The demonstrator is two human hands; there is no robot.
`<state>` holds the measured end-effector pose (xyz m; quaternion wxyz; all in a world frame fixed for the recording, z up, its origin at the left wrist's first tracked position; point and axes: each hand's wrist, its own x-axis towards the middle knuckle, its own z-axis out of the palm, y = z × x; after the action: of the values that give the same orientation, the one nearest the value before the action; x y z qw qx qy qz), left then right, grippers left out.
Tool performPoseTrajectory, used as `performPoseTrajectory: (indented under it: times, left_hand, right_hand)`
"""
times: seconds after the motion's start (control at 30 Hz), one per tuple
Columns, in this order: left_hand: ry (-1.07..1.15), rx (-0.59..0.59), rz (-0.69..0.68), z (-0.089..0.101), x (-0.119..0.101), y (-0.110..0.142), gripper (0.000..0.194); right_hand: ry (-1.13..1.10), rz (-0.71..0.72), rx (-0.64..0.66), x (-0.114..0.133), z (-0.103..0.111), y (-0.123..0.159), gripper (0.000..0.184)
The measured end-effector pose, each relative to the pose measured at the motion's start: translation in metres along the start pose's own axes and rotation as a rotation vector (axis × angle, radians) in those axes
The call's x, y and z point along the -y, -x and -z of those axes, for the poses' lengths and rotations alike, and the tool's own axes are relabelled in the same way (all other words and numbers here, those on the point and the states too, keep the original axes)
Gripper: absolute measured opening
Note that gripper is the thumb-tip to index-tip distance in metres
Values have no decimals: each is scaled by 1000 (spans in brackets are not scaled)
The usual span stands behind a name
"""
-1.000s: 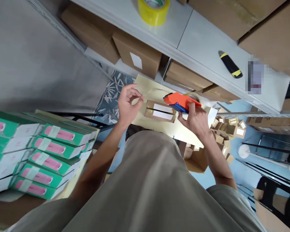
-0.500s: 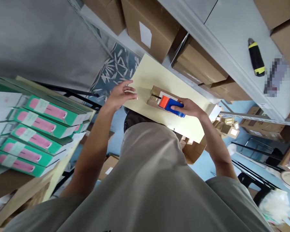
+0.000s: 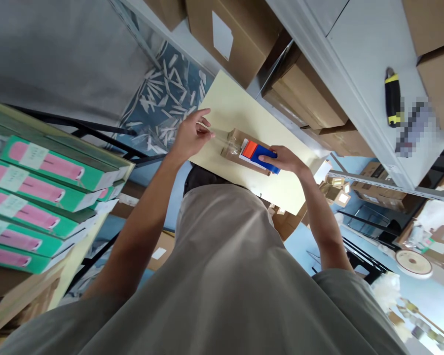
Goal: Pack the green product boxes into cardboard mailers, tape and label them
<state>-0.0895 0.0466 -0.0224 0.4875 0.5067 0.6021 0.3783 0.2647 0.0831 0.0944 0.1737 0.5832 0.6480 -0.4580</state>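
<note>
Tape dispenser now lowered over carton, right hand gripping, left hand near

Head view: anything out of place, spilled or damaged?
Yes: white paper-like strips lie scattered at various angles on the blue floor past the left edge of the pale yellow tabletop, like dropped scraps. No damage shows on the small brown cardboard box under the blue-orange tape dispenser.
</note>
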Motion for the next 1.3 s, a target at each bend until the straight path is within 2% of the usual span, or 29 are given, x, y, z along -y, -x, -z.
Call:
performPoseTrajectory:
  times: [0.17, 0.27, 0.33, 0.43, 0.5, 0.6, 0.73, 0.83, 0.87, 0.93, 1.03, 1.2, 1.3]
  left_hand:
    - [4, 33, 61, -10, 41, -19, 67]
    - [15, 102, 177, -26, 62, -31, 70]
    - [25, 180, 270, -40, 66, -37, 69]
    - [10, 273, 362, -61, 56, -42, 63]
    - [-46, 297, 372, -68, 46, -41, 58]
    - [-212, 286, 310, -64, 33, -37, 49]
    - [-324, 254, 250, -54, 13, -23, 15]
    - [-295, 293, 222, -58, -7, -6, 40]
    - [-305, 313, 211, -61, -12, 0, 43]
    - [-365, 342, 210, -69, -20, 9, 38]
    - [-457, 322, 239, -77, -21, 14, 27]
    - [-431, 276, 257, -87, -14, 12, 33]
    - [-420, 276, 263, -99, -16, 16, 36]
  right_hand:
    - [2, -51, 32, 4, -1, -8, 54]
    - [77, -79, 30, 11, -3, -10, 53]
    - [134, -91, 24, 17, -5, -11, 52]
    - [197, -125, 19, 25, -9, -10, 48]
    - [218, -165, 23, 30, -11, -8, 46]
    - [222, -206, 32, 37, -12, -3, 46]
    - [225, -191, 25, 44, -13, 1, 49]
    - [224, -198, 49, 47, -12, 2, 53]
    - [220, -197, 52, 47, -13, 2, 54]
    - [210, -187, 49, 46, -12, 2, 55]
    - [176, -166, 53, 43, -10, 4, 54]
    - [63, -98, 82, 30, -2, 11, 57]
    - [36, -47, 109, 14, 0, 17, 55]
